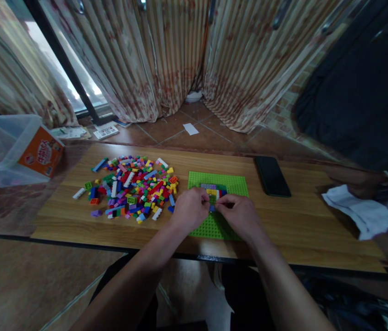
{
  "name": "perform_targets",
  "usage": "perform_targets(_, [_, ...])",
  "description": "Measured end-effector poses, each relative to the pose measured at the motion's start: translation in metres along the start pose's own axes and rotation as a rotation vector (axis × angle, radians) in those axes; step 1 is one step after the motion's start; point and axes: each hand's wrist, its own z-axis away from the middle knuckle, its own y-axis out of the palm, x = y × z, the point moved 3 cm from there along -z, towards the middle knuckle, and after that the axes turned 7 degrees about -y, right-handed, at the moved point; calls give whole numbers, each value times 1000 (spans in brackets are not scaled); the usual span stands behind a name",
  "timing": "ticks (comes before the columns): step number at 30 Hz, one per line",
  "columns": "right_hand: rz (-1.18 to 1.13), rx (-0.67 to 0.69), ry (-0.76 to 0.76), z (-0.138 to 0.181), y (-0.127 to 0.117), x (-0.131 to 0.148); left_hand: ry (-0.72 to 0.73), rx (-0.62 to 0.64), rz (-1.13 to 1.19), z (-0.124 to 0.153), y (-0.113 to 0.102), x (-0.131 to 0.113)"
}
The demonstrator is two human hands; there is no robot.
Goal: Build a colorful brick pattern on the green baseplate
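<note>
A lime-green studded baseplate [214,231] lies on the wooden table in front of me. Near its middle is a small build of coloured toy bricks [210,187], with purple, yellow, green, white, red and blue pieces showing. My left hand [191,208] reaches over the plate's left side, its fingers pinched at the build's left edge. From the right, my right hand [238,214] meets it, thumb and index finger closed at the build's right and near side. Whatever small piece either set of fingertips may hold is covered by the fingers.
A wide heap of loose toy bricks [135,186] spreads over the table's left half. A black phone [272,176] lies right of the plate, and a crumpled white paper [359,207] farther right. A clear plastic bin [4,142] with an orange label stands at far left. Curtains [166,59] hang behind.
</note>
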Motion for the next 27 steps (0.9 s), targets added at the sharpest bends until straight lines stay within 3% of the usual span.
perform_targets(13, [-41, 23, -47, 0, -1, -3, 60, 2, 16, 5, -3, -1])
perform_targets(21, [-161, 93, -30, 0, -8, -12, 145, 111, 133, 3, -11, 2])
perform_targets(27, [-124, 94, -23, 0, -5, -11, 146, 99, 85, 5, -11, 0])
